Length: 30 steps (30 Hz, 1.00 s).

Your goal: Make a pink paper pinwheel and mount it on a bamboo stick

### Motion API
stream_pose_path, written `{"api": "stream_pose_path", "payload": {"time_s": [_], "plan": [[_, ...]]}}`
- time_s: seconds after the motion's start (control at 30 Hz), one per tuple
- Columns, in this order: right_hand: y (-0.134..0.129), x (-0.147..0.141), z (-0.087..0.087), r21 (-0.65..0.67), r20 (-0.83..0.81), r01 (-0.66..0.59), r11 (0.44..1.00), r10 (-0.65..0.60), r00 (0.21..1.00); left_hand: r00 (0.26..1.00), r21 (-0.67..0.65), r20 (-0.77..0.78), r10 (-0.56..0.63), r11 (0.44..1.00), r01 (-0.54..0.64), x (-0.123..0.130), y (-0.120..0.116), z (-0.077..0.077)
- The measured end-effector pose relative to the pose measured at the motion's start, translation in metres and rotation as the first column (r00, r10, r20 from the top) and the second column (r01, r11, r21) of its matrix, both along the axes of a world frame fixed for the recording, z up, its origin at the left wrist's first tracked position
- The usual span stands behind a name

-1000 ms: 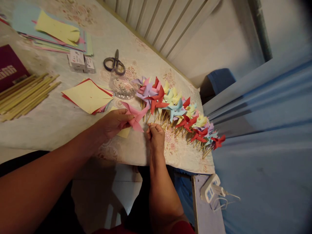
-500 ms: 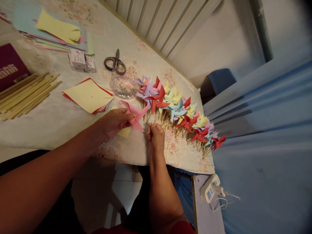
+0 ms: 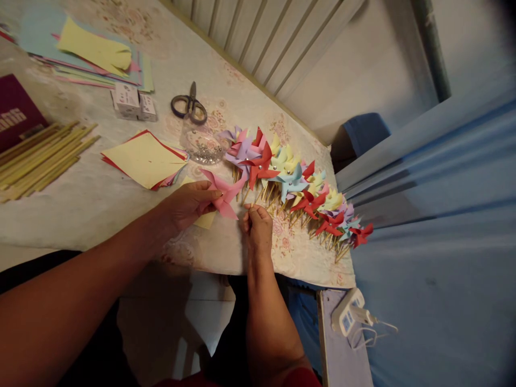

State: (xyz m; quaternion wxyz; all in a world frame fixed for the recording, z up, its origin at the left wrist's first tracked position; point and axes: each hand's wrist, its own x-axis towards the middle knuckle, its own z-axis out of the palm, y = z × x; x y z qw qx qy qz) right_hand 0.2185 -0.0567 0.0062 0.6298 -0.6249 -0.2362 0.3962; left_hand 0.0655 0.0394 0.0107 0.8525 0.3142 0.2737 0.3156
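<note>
Between the thumb and fingers of my left hand [image 3: 189,204] is a pink paper pinwheel [image 3: 228,194], its blades folded in toward the middle. My right hand [image 3: 258,226] is closed in a pinch just to the right of it, with a tiny pale tip at the fingertips that is too small to name. Beyond both hands lies a long row of finished paper pinwheels [image 3: 291,183] on sticks, in several colours. A clear dish [image 3: 206,155] of small shiny pins sits behind the pink pinwheel. A yellow paper piece [image 3: 206,219] lies partly under my left hand.
Left of the dish is a stack of paper squares [image 3: 143,158]. Scissors [image 3: 189,105], small white boxes [image 3: 128,101], coloured sheets [image 3: 97,48], a bundle of sticks [image 3: 52,158] and a maroon box [image 3: 18,115] also lie on the flowered cloth. A power strip [image 3: 345,317] is at lower right.
The view has shifted very slightly, moving the things on the left a little leftward. Both hands keep nearly the same place and hold.
</note>
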Motion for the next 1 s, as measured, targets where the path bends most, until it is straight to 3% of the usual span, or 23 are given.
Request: {"api": "stream_pose_path", "payload": {"time_s": [0.47, 0.73, 1.0], "plan": [[0.0001, -0.0007, 0.002, -0.048, 0.012, 0.012, 0.999, -0.011, 1.0, 1.0, -0.019, 0.007, 0.009, 1.0, -0.009, -0.0001, -0.0006, 0.0027], [-0.0002, -0.0019, 0.0024, 0.017, 0.004, -0.01, 1.0, 0.01, 1.0, 1.0, -0.015, -0.008, 0.008, 1.0, -0.008, -0.001, -0.0003, 0.0067], [0.0017, -0.0043, 0.0, -0.043, -0.015, -0.005, 0.999, 0.004, 1.0, 1.0, -0.045, -0.003, 0.02, 0.999, -0.02, -0.0034, 0.001, 0.0078]]}}
